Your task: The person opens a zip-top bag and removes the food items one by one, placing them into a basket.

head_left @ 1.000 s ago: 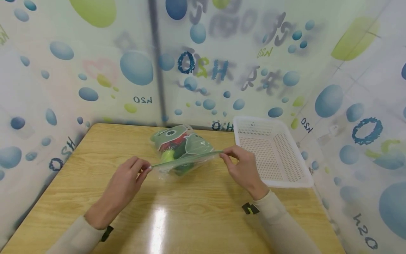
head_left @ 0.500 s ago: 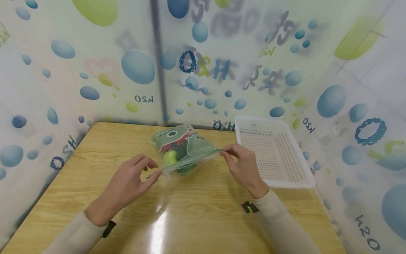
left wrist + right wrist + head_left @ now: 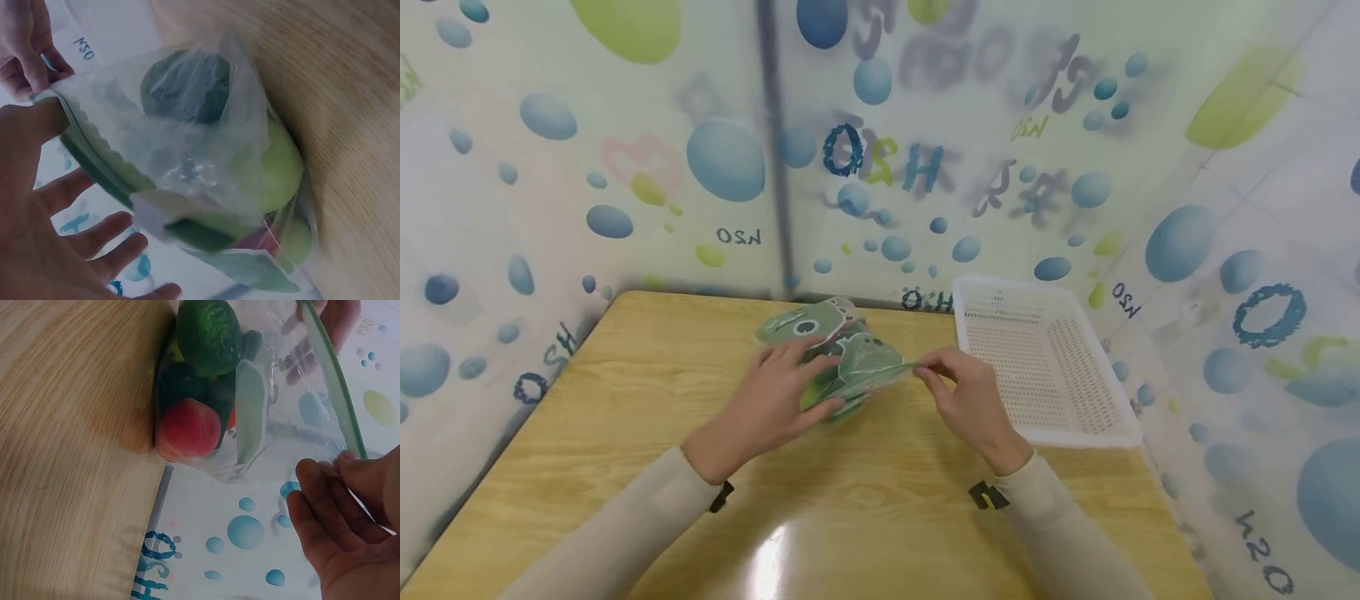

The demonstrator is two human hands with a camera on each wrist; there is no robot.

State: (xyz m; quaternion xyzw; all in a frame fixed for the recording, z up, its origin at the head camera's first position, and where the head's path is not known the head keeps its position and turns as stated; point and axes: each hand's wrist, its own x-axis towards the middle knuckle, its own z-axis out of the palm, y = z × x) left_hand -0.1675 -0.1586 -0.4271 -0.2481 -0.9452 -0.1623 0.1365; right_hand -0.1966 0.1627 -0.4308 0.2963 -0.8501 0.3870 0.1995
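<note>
A clear zip bag (image 3: 868, 358) with a printed green cartoon face lies on the wooden table, its green zip edge lifted toward me. Through the plastic in the right wrist view show a round red fruit or vegetable (image 3: 190, 428) and a dark green, bumpy one (image 3: 209, 337). A light green round one (image 3: 281, 169) appears in the left wrist view. My right hand (image 3: 966, 396) pinches the right end of the zip edge between thumb and fingers. My left hand (image 3: 763, 404) is at the bag's left side, fingers spread, its thumb against the zip edge (image 3: 94, 153).
A white perforated plastic basket (image 3: 1022, 358) stands at the back right of the wooden table (image 3: 662, 358), close to my right hand. Walls patterned with bubbles (image 3: 722, 158) enclose the table at the back and sides.
My left hand has let go of the left end of the zip edge, spread its fingers and moved right over the bag. The right hand keeps its pinch, almost in place.
</note>
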